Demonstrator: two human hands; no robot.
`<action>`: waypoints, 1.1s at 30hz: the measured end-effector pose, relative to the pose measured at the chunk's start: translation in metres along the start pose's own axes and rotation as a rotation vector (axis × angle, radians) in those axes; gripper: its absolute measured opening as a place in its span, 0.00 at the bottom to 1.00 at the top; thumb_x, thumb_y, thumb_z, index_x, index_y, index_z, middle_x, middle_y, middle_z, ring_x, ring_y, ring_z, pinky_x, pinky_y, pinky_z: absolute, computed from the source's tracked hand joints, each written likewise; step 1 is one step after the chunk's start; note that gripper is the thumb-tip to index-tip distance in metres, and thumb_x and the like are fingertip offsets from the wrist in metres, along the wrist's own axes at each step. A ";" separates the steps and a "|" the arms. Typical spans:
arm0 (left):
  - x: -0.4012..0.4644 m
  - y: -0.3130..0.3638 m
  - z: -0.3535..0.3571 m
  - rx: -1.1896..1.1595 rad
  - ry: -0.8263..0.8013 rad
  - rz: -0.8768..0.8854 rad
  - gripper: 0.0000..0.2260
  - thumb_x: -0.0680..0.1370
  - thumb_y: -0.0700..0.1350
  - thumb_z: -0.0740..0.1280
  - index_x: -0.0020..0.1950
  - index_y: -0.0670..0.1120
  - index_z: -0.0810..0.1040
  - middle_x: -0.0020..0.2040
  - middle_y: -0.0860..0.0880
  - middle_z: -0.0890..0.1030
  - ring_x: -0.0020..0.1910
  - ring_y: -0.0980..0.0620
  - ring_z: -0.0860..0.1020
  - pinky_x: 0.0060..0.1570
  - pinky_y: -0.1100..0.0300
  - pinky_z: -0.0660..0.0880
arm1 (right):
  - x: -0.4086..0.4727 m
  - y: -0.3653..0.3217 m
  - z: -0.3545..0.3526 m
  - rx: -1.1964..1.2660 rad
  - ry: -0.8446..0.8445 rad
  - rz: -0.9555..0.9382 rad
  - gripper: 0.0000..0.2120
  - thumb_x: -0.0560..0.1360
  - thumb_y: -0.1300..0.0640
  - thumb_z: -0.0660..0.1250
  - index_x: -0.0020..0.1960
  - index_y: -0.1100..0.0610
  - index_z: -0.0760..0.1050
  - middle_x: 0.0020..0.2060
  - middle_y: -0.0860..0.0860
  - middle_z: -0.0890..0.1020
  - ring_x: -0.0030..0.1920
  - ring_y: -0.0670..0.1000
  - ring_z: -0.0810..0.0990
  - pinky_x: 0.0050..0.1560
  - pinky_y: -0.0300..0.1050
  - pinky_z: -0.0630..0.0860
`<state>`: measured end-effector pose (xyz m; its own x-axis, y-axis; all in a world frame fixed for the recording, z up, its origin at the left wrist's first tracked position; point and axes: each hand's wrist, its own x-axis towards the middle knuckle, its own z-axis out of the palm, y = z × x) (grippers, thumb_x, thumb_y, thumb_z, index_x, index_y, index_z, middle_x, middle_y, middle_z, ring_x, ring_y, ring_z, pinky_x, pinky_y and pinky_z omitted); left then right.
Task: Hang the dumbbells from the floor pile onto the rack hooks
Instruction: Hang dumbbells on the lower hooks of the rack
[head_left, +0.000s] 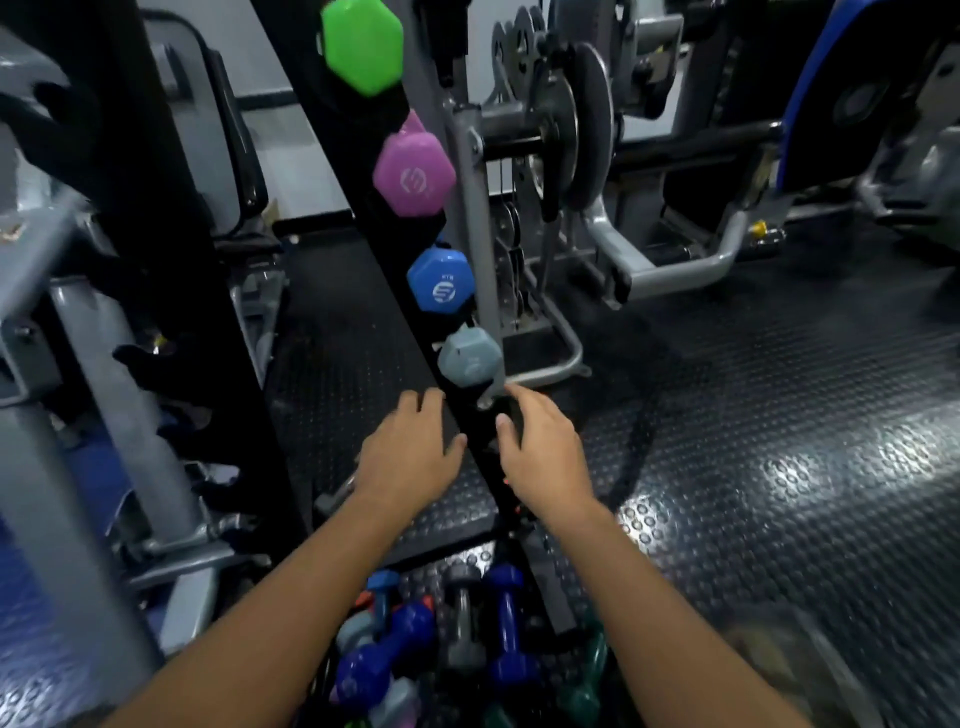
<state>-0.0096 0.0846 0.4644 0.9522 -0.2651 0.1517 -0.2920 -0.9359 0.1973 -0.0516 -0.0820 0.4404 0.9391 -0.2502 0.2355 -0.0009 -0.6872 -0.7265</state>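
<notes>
A black slanted rack post (363, 218) carries a green dumbbell (362, 47), a pink one (413, 174), a blue one (439, 280) and a grey one (470, 358), lowest. My left hand (410, 452) hovers just left of the post below the grey dumbbell, fingers relaxed and holding nothing. My right hand (540, 447) is on the post's right side, fingers loosely curved near the grey dumbbell's lower end, gripping nothing that I can see. The floor pile (431, 649) of blue, grey, teal and green dumbbells lies between my forearms at the rack's foot.
A grey weight-plate machine (561, 124) stands behind the rack. A grey frame (78, 364) rises at the left, a blue-padded machine (831, 93) at the far right. Studded black rubber floor (779, 415) stretches to the right.
</notes>
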 end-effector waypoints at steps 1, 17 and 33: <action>-0.009 -0.004 0.009 0.025 -0.009 0.019 0.26 0.81 0.59 0.65 0.74 0.50 0.64 0.67 0.46 0.71 0.60 0.42 0.78 0.48 0.48 0.79 | -0.012 0.004 0.007 -0.006 -0.008 -0.001 0.21 0.85 0.49 0.61 0.77 0.50 0.68 0.73 0.46 0.73 0.71 0.48 0.73 0.68 0.50 0.74; -0.091 -0.086 0.181 0.029 -0.440 -0.124 0.23 0.82 0.54 0.63 0.75 0.47 0.64 0.69 0.43 0.68 0.59 0.40 0.78 0.47 0.46 0.77 | -0.080 0.125 0.105 -0.235 -0.459 0.145 0.22 0.84 0.51 0.62 0.78 0.51 0.68 0.72 0.50 0.74 0.67 0.56 0.77 0.65 0.56 0.77; -0.023 -0.112 0.308 0.267 -0.623 0.060 0.25 0.81 0.50 0.67 0.75 0.46 0.64 0.67 0.42 0.70 0.61 0.40 0.77 0.53 0.45 0.78 | -0.125 0.219 0.226 -0.208 -0.778 0.320 0.31 0.79 0.47 0.68 0.79 0.53 0.64 0.70 0.57 0.74 0.71 0.60 0.73 0.71 0.54 0.73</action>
<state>0.0290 0.1243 0.1410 0.8324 -0.3277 -0.4470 -0.3898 -0.9194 -0.0518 -0.0915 -0.0466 0.1061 0.8512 0.0320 -0.5239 -0.2972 -0.7934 -0.5313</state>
